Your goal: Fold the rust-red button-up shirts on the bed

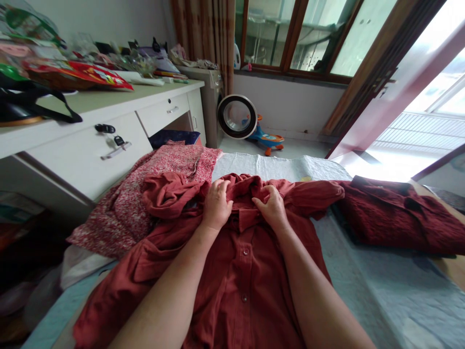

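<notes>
Two hands, left hand [218, 203] and right hand [273, 207], touched the red shirt [230, 281] at six o'clock, fingers half-curled, whether pinching I couldn't tell; soft, probably light, it likely held best by the collar [250, 220].

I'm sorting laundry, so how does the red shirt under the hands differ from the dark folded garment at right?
The red shirt is mostly spread out, while the dark garment is folded compactly. The shirt is brighter and smoother; the garment is deep maroon and looks textured. The left hand and right hand touch the shirt; neither touches the garment. Both are reddish.
</notes>
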Available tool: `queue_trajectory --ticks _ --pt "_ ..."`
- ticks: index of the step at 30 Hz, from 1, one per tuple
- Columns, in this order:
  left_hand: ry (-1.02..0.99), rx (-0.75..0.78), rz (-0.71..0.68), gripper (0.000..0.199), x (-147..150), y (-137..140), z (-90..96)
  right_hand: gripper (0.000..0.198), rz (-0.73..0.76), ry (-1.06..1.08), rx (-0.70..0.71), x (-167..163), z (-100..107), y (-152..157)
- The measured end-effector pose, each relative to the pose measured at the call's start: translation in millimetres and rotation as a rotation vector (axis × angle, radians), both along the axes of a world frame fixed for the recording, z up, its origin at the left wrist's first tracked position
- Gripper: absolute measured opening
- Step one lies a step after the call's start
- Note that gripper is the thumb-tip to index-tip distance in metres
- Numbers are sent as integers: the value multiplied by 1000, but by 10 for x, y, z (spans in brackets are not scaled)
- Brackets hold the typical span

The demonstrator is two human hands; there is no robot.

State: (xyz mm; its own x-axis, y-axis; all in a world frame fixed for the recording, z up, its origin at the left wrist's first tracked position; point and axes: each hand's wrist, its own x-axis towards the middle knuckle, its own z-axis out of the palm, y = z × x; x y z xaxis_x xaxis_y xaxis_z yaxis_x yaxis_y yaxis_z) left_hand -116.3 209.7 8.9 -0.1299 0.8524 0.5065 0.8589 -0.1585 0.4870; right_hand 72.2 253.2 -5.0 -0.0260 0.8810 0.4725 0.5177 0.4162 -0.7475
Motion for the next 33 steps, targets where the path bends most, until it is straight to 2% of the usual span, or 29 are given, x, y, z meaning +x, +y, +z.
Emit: queue_trajectory --ticks 3,6,8,10,13,16,19,22,25,30,33 --pt "-103 -105 -109 59 -4 36 -75 29 6 11 -98 11 -22 3" --pt "-207 -177 -108 47 -26 50 -72 35 -40 9 -135 55 0 8" --pt "-261 -158 -35 32 -63 48 -38 29 -111 2 -143 106 27 16" --pt "-299 -102 96 17 -113 41 2 18 -192 24 -129 159 50 24" --pt "-296 -1 239 11 -165 24 41 6 -259 85 -22 198 58 26" --pt "-157 49 206 20 -139 6 55 8 -210 105 67 176 45 17" --pt "18 42 138 29 -77 -6 62 13 -101 101 81 144 35 8" --pt "127 0 124 24 -54 -15 76 13 -6 66 96 140 39 7" --pt "194 -47 129 13 -66 -29 99 12 25 17 92 150 66 -4" --pt "225 -47 110 37 -31 -75 158 4 51 -92 21 123 152 -63" --pt "251 -79 111 42 6 -94 179 9 112 -142 1 83 175 -88"
